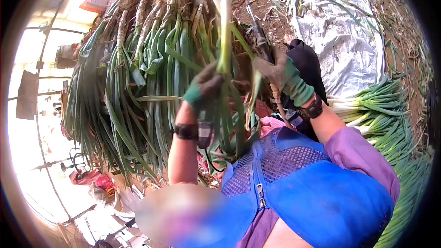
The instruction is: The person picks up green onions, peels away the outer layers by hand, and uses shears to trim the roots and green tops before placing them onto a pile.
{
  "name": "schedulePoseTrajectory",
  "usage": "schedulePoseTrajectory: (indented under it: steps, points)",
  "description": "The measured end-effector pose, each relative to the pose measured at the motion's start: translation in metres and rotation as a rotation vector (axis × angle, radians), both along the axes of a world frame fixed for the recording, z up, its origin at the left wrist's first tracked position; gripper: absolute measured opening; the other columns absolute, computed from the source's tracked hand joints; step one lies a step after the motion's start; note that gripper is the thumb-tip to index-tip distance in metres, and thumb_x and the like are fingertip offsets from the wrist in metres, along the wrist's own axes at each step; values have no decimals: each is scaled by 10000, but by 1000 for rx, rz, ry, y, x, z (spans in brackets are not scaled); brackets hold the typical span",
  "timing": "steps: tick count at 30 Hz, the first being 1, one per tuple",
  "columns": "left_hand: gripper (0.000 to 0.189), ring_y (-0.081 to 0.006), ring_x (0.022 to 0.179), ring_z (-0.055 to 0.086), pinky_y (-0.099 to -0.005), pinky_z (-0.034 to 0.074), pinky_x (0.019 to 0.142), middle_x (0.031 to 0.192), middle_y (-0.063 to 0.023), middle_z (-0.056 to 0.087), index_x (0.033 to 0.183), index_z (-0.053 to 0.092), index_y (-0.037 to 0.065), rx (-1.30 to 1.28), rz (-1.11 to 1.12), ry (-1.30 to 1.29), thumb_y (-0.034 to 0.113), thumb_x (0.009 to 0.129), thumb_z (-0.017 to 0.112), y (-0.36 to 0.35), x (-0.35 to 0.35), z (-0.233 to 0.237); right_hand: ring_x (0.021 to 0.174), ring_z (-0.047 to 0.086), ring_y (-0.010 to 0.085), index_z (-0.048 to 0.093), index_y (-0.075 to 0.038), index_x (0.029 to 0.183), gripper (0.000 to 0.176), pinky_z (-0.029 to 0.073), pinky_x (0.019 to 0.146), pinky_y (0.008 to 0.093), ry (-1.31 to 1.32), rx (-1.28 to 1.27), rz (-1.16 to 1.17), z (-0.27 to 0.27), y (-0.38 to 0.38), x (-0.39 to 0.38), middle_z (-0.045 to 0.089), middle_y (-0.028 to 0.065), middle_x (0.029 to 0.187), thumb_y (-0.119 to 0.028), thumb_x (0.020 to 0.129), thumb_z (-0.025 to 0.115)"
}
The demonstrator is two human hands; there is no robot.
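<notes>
My left hand (206, 85), in a dark glove with a green cuff, is closed around a large green onion (225, 27). Its pale stalk points up and away from me, and its green leaves hang below the fist. My right hand (285, 74), gloved alike, is closed around what looks like an air blow gun (260, 32) with a dark body and slim metal tip. A hose-like tan length (277, 98) runs down from beneath that hand. A loose yellowish leaf passes beside the right fingers. The fingers' undersides are hidden.
To the left lies a big heap of unpeeled green onions (156, 64), roots at the far end. Cleaned green onions (367, 105) with white stalks are piled at right. A white plastic sheet (340, 41) covers soil behind them. A red bag (94, 179) sits lower left.
</notes>
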State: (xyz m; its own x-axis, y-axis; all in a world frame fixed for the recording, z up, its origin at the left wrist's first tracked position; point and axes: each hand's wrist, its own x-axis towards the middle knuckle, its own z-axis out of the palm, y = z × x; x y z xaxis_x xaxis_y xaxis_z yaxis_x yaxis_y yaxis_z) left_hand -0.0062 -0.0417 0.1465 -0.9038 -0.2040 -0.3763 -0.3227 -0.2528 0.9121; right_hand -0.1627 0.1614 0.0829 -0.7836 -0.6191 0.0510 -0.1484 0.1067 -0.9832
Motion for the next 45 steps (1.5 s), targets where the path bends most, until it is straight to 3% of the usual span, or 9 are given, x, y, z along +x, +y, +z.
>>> schedulePoseTrajectory:
  steps: [6,11,15,17,19,25,31,34,45]
  points:
    - [409,-181,876,646,-334,520,829,1042,-112,715,1217,656,60,-807,-424,-495,274,868,659,-6,18,-143,728,575,100,612,-7,1019,354,480,636,277,-288,143,226,19,0,22,625,15,826,-330,885,667]
    - [354,-182,875,667,-361,533,823,986,-118,734,1099,722,82,-734,-358,-467,343,861,684,-23,-1,-72,730,548,112,601,-9,949,377,453,664,280,-172,137,365,-14,-9,23,577,18,790,-370,866,669]
    - [282,-197,855,698,-318,540,786,978,-121,742,1116,719,83,-1222,298,-195,251,891,699,-103,-18,8,726,516,117,591,-6,925,399,445,659,299,-401,206,299,3,-11,18,548,16,778,-392,856,668]
    - [485,-349,1150,602,-420,482,965,1270,-162,629,1252,619,125,-1765,501,-71,418,870,673,-177,-13,37,736,566,146,589,41,1066,496,476,671,303,-387,262,268,-17,-15,12,603,66,817,-390,837,674]
    - [705,-348,1197,580,-414,468,1001,1350,-200,576,1355,543,112,-2080,517,-646,447,774,761,-206,-12,91,739,507,119,586,-3,951,421,439,672,296,-360,288,217,-15,-16,13,536,19,788,-401,848,677]
    - [715,-408,1159,603,-501,496,962,1272,-247,603,1278,543,53,-1659,526,-1039,463,740,774,-262,21,79,788,637,228,577,47,1056,539,513,727,366,-316,246,205,-47,-26,16,660,147,866,-414,799,691]
    - [475,-285,710,684,-376,558,609,861,-211,684,1030,591,-51,-1581,541,-580,267,717,753,-248,70,72,869,650,299,571,66,1107,633,509,781,385,-311,220,270,-43,-26,20,666,212,942,-473,790,670]
    - [371,-150,644,610,-257,487,499,838,-110,659,1079,560,-39,-577,576,-62,106,766,696,-225,132,75,902,654,300,566,74,1151,670,507,808,382,-284,265,268,-52,-25,20,667,216,973,-478,789,676]
    - [593,-299,900,687,-392,548,803,1013,-194,673,1170,566,15,-1045,190,-506,296,685,759,33,69,7,731,611,203,610,34,981,516,492,649,353,-331,217,313,-66,-25,31,629,119,801,-447,814,693]
